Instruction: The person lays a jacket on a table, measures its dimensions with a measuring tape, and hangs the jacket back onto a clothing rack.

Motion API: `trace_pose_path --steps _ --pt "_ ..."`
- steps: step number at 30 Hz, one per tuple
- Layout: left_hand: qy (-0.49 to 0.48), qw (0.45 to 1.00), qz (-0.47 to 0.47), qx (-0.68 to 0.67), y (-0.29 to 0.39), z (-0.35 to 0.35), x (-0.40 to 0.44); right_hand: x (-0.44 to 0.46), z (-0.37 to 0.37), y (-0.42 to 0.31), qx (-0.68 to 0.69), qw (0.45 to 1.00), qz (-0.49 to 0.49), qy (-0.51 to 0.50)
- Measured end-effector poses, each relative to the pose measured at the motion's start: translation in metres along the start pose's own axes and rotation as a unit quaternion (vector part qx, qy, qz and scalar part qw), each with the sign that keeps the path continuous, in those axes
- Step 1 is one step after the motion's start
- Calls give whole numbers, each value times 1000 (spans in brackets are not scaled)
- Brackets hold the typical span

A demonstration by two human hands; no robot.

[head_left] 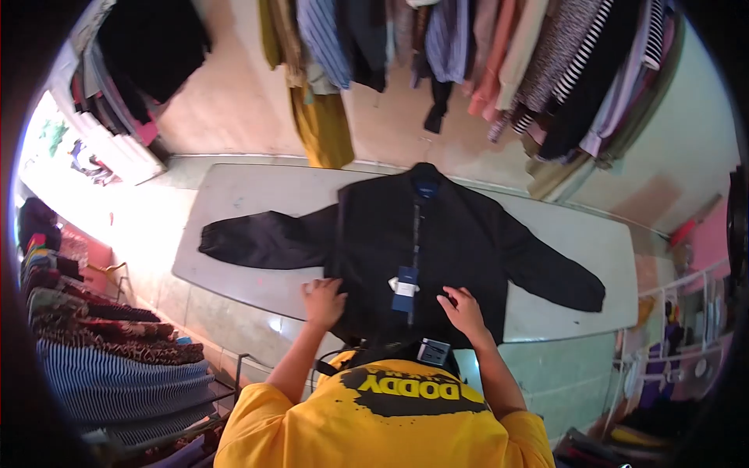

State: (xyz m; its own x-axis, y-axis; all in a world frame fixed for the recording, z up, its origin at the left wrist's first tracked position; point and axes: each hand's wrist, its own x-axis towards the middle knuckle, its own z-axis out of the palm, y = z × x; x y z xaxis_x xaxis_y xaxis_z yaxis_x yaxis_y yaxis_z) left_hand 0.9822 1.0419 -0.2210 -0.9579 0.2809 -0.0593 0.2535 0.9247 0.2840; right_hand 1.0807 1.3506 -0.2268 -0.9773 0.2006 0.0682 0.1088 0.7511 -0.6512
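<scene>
One black long-sleeved jacket of smooth cloth (374, 234) lies on one pale grey table with rounded corners (585, 234), its front facing up and its collar toward the wall. Both of its sleeves are stretched outward, the left-side sleeve (257, 240) and the right-side sleeve (558, 273), and both lie on the table top.

The left hand (323, 303) is at the left side edge of the jacket, near the hem. Its fingers are bent and a little apart; whether they pinch the edge, I cannot tell. The right hand (463, 310) is over the lower front, with the thumb and fingers wide apart and nothing held between them. If it presses on the cloth, I cannot tell.

In my judgement, the step in hand is the arranging of the jacket flat. To continue this would call for a light, flat touch at the hem and sides, so that the front does not wrinkle.

Counting: I see one front zipper (416, 234), one dark blue paper tag with a white panel (405, 288), one small white piece (393, 284) showing beside it, and one blue neck label (426, 189). One mustard-yellow garment (321, 125) hangs low behind the table. The other hanging clothes (538, 62) overlap, therefore I cannot count them exactly.
</scene>
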Motion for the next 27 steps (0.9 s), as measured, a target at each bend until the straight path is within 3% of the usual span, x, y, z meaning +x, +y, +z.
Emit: trace_pose_path --steps 2,4,6,8,14,15,17,18,19,20,22,24,27 --pt "42 988 49 -142 18 9 9 10 17 -14 79 995 -34 -46" --pt "-4 939 151 -308 42 21 16 17 30 -27 242 960 -22 -141" --pt "-189 895 98 -392 58 31 22 28 51 -27 262 949 -71 -163" --pt "-298 805 -47 -510 68 28 26 37 60 -35 259 943 -77 -197" --pt "-260 752 -110 -595 52 41 31 45 73 -46 247 942 -75 -216" --pt "-221 773 -91 -587 46 48 30 46 70 -47 248 943 -87 -205" --pt "34 918 -18 -395 27 56 32 47 62 -37 203 959 -72 -186" --pt "190 936 12 -296 9 58 35 47 56 -29 157 971 -63 -169" --pt "286 887 -71 -354 -5 64 39 47 48 -20 142 978 -37 -147" --pt "327 880 -97 -330 -22 61 45 47 42 -9 136 980 -32 -144" --pt "300 839 -189 -413 -44 59 54 45 33 12 130 985 15 -114" --pt "287 826 -212 -437 -46 58 63 44 27 19 128 985 24 -112" --pt "267 797 -249 -481 -50 61 73 42 27 14 88 991 -28 -101"
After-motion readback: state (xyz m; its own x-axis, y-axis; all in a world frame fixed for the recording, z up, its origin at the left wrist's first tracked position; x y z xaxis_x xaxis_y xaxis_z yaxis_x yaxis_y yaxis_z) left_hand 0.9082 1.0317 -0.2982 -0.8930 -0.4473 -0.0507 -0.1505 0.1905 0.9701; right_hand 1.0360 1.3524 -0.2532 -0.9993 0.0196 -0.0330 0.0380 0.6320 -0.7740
